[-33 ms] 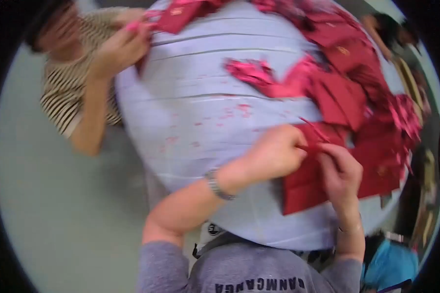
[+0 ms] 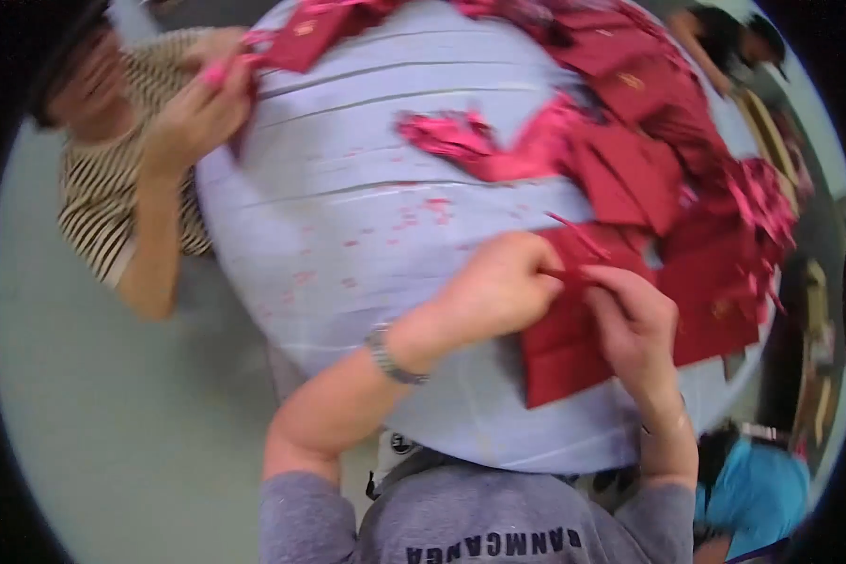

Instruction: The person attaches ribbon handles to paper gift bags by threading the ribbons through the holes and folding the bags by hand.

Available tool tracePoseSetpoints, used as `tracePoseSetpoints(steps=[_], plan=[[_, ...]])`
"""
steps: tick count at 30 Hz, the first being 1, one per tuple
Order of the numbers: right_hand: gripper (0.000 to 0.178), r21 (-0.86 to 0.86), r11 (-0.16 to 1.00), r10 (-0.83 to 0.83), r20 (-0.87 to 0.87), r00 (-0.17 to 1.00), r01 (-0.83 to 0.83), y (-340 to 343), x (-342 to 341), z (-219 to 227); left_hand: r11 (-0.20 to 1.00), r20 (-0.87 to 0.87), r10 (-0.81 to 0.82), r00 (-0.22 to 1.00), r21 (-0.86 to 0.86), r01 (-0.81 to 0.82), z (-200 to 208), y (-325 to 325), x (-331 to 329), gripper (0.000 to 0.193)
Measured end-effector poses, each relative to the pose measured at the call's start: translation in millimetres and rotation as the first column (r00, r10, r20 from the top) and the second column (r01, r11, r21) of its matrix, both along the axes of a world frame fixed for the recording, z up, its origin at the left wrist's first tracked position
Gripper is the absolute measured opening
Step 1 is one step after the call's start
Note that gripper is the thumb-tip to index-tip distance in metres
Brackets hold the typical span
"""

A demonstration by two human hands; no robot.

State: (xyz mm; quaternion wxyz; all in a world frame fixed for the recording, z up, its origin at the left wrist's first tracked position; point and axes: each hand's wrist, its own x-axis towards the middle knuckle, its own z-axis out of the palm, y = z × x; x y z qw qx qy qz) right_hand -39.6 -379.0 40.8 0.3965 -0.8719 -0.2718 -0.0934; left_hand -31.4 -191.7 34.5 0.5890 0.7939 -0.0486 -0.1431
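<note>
L hand [image 2: 508, 284] & R hand [image 2: 637, 324] pinch thin red strip [image 2: 572, 274] over red bag [image 2: 562, 362] (fingertip detail blurred, partly hidden).

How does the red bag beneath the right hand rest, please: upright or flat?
Flat, it seems: the bag shows one broad face, spread along the table.

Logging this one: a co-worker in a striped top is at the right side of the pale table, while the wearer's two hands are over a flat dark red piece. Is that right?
Not quite: the head view shows the co-worker in a striped top at the left side of the pale table, not the right. The rest stands.
</note>
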Motion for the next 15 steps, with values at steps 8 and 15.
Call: tracePoseSetpoints(steps=[8, 15], plan=[[0.004, -0.241, 0.969, -0.062, -0.033, 0.998, 0.052, -12.7, -22.6, 3.8, 0.989, -0.183, -0.145, 0.972, -0.012, 0.145, -12.9, -9.0, 3.4, 0.017], [0.003, -0.294, 0.953, -0.044, 0.098, 0.994, 0.071, -7.5, -24.3, -12.1, 0.975, -0.249, -0.128, 0.96, -0.211, 0.075, -22.9, -5.3, 0.7, 0.02]])
